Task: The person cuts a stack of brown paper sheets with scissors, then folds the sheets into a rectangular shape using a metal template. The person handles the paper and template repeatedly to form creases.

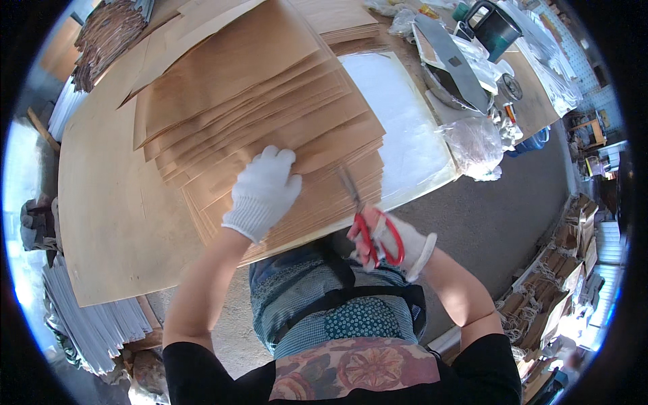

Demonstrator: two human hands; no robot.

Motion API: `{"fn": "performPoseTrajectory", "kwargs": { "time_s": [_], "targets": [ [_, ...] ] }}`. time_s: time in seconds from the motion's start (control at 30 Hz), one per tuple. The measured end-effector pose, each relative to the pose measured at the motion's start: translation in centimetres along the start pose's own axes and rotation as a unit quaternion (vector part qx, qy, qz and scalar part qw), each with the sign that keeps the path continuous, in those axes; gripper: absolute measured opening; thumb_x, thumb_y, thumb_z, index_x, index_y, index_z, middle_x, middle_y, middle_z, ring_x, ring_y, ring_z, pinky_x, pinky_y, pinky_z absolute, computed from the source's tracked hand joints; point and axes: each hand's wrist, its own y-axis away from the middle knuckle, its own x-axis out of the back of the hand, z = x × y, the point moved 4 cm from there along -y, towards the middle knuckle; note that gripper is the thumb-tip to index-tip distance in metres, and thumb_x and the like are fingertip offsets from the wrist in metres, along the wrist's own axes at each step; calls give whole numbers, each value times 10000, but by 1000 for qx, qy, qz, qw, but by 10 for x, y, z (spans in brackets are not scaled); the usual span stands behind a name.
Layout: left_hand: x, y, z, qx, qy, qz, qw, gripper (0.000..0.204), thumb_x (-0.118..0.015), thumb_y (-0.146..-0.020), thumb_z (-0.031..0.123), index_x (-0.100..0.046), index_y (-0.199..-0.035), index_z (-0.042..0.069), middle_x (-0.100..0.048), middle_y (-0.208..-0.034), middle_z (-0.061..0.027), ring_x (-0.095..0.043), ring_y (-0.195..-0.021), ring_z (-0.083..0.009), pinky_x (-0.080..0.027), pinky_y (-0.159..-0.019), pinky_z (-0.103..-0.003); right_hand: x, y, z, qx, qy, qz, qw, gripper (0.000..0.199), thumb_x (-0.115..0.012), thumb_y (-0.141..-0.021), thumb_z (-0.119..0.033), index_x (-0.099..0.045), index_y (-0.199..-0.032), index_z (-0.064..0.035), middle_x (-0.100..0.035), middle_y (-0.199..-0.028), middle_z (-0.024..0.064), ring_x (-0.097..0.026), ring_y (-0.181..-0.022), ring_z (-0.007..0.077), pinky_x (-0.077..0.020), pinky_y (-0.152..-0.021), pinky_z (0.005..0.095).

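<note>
A fanned stack of brown paper sheets [243,101] lies on the table, its layers stepping down toward me. My left hand [265,192], in a white knit glove, rests on the lower part of the stack with its fingers bent onto the paper; whether it pinches a sheet is hidden. Red-handled scissors [368,236] are in my right hand [398,246], which wears a glove that leaves some fingers bare. Their blades point up and away from me, over the stack's right near edge, and look slightly blurred.
A white sheet [398,121] lies right of the stack on the pale wooden table [108,223]. At the back right are a dark jug [495,30], a grey flat panel [452,64] and a clear plastic bag [472,145]. Tied brown bundles [547,297] stand on the floor at right.
</note>
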Motion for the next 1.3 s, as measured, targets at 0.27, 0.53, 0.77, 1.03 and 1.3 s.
{"fn": "performPoseTrajectory", "kwargs": {
  "time_s": [0.27,0.53,0.77,1.03,1.3],
  "targets": [
    [5,2,-15,-34,28,-11,999,293,-684,-973,293,-684,-1170,75,-677,-1143,-130,-692,-1029,-345,-567,-895,-423,44,-25,-31,59,50,125,989,599,-489,-1050,-652,-574,-954,-67,-527,-625,-1,-534,-465,129,-438,-431,270],
    [20,-22,-32,-71,156,-139,975,412,-686,-968,360,-687,-1221,35,-705,-1220,-179,-676,-1128,-316,-519,-1020,-385,-94,-55,65,-3,112,-150,982,432,-546,-1085,-471,-568,-1066,-40,-640,-743,55,-662,-660,159,-569,-610,326],
    [10,-24,-44,-72,148,-103,981,389,-665,-967,324,-685,-1230,39,-710,-1228,-174,-685,-1133,-319,-524,-1021,-386,-150,-80,63,-43,108,-107,987,342,-559,-1095,-364,-598,-966,-50,-634,-727,62,-606,-491,177,-497,-431,303],
    [69,-47,-45,-71,-47,235,968,144,-631,-975,198,-674,-1092,124,-664,-1078,-143,-669,-987,-404,-555,-869,-501,-80,-42,45,-40,-91,-123,987,515,-520,-1077,-503,-584,-1003,2,-594,-696,71,-611,-523,210,-545,-547,335],
    [1,4,-17,-96,-21,74,992,413,-746,-892,313,-656,-1245,119,-604,-1249,-142,-635,-1141,-379,-549,-946,-496,-44,-23,0,-18,-204,-61,977,946,-392,-912,-888,-607,-1056,22,-605,-754,115,-625,-658,256,-570,-674,369]
  ]
}}
